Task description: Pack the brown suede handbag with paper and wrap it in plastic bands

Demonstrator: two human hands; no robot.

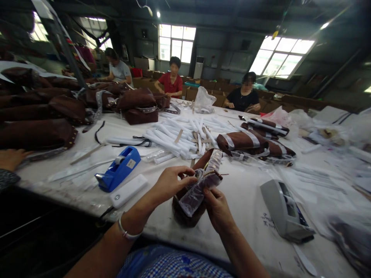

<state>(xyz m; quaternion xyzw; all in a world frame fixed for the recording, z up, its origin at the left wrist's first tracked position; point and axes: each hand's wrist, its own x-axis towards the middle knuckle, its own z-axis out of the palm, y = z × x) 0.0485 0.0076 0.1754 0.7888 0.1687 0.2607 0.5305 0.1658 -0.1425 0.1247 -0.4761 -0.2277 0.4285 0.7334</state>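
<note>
Head view: both hands (171, 182) (218, 204) pinched on brown bag (191, 199), near table edge (162, 233), bare tabletop (242, 189) rightward

The left forearm (107, 245) is slanting up and inward from the lower left, and the left hand (171, 182) is lying back uppermost, its index finger (184, 170) and thumb (189, 180) pointing right with their tips close together. The right forearm (242, 247) is leaning up and leftward, the right hand (219, 208) curling in a grip. Both hands are facing each other, slightly apart, the left sitting higher.
</note>
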